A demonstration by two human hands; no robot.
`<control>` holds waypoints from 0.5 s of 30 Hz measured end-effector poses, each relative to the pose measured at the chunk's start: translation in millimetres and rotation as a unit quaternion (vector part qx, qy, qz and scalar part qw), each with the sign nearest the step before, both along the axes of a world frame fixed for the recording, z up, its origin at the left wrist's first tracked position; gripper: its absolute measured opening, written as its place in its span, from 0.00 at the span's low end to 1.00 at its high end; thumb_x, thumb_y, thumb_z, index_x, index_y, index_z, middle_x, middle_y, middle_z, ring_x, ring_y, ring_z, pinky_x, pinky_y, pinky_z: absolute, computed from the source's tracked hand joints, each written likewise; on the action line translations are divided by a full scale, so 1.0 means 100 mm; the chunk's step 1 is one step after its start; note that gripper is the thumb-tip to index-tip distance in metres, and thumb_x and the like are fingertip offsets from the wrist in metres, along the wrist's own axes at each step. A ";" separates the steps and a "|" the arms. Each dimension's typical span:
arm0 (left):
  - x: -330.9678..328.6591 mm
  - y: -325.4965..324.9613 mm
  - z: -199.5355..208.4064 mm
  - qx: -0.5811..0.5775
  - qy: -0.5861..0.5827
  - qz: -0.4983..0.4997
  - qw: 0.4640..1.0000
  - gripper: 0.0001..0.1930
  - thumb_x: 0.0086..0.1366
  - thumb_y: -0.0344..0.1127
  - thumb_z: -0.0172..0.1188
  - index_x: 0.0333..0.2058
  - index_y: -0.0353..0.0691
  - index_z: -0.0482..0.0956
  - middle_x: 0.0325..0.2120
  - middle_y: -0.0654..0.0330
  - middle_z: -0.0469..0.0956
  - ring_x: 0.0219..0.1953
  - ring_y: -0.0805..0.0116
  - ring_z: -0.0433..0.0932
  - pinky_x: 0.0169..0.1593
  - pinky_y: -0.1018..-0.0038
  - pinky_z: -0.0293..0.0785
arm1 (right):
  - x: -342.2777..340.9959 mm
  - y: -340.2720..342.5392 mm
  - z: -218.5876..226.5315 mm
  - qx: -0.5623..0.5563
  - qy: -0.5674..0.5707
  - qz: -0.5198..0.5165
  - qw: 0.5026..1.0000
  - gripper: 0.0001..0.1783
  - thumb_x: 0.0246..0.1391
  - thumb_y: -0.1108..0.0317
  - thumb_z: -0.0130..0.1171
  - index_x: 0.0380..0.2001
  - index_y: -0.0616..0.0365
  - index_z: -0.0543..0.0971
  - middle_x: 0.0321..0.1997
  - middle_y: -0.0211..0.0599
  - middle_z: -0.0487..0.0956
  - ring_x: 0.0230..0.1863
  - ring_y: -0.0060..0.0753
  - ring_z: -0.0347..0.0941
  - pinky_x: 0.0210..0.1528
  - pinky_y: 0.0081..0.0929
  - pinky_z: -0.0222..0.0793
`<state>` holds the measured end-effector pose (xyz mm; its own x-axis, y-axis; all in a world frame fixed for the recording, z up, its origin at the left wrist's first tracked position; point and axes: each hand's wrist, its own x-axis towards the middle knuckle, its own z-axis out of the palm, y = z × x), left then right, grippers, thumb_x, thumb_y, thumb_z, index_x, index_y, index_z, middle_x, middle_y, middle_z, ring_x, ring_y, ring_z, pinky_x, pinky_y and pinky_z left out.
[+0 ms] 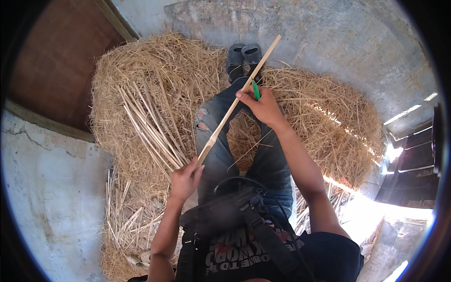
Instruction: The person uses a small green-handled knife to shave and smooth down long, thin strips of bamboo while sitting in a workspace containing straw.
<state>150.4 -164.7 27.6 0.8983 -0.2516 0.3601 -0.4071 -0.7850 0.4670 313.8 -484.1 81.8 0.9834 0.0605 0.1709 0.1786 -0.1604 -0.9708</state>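
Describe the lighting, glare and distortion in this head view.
Head view: hard sunlight blows out the floor at lower right; the straw pile is evenly lit; left hand, right hand and bamboo strip look sharp; fisheye bends the wall edge, and the corners go black.

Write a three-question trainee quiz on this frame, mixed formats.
1. True or false: the left hand grips the near end of the long bamboo strip.
2. Which item with a green handle does the right hand hold against the strip: A) a tool, blade hidden, B) a rope, C) a cup?
3. Fill in: the bundle of cut strips lies on a heap of ____.

Key: 1 true; 2 A; 3 straw.
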 end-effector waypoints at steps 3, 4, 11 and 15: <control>0.04 -0.02 0.06 0.013 -0.034 0.016 0.999 0.17 0.63 0.36 0.72 0.50 0.45 0.85 0.23 0.56 0.81 0.20 0.58 0.81 0.25 0.64 0.76 | -0.04 0.08 -0.08 0.011 0.015 0.019 1.000 0.17 0.60 0.54 0.70 0.36 0.59 0.87 0.21 0.23 0.73 0.25 0.16 0.64 0.31 0.25 0.62; 0.04 -0.02 0.08 0.023 -0.037 0.023 0.999 0.17 0.63 0.36 0.72 0.51 0.46 0.85 0.22 0.57 0.80 0.19 0.58 0.80 0.24 0.64 0.75 | -0.08 0.12 -0.04 0.005 0.026 0.030 0.999 0.17 0.60 0.55 0.70 0.35 0.60 0.87 0.21 0.23 0.73 0.25 0.16 0.64 0.30 0.25 0.62; 0.07 -0.17 0.15 0.031 -0.034 0.046 0.998 0.19 0.66 0.35 0.68 0.56 0.44 0.83 0.22 0.55 0.78 0.20 0.60 0.78 0.27 0.63 0.74 | -0.24 0.29 -0.02 -0.005 0.059 0.072 0.996 0.17 0.60 0.55 0.69 0.36 0.60 0.87 0.21 0.23 0.72 0.25 0.17 0.65 0.29 0.25 0.61; 0.07 -0.32 0.47 -0.085 0.227 0.039 0.969 0.25 0.72 0.37 0.62 0.65 0.40 0.74 0.25 0.56 0.80 0.22 0.70 0.77 0.28 0.67 0.72 | -0.30 0.37 0.02 0.056 0.117 0.110 0.986 0.16 0.61 0.56 0.67 0.37 0.60 0.88 0.22 0.24 0.75 0.25 0.18 0.66 0.29 0.26 0.61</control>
<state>157.8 -196.8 74.5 0.9879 -0.1480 -0.0466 -0.0716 -0.7013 0.7093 283.4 -447.4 83.5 0.9621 0.2695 -0.0410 -0.0333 -0.0328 -0.9989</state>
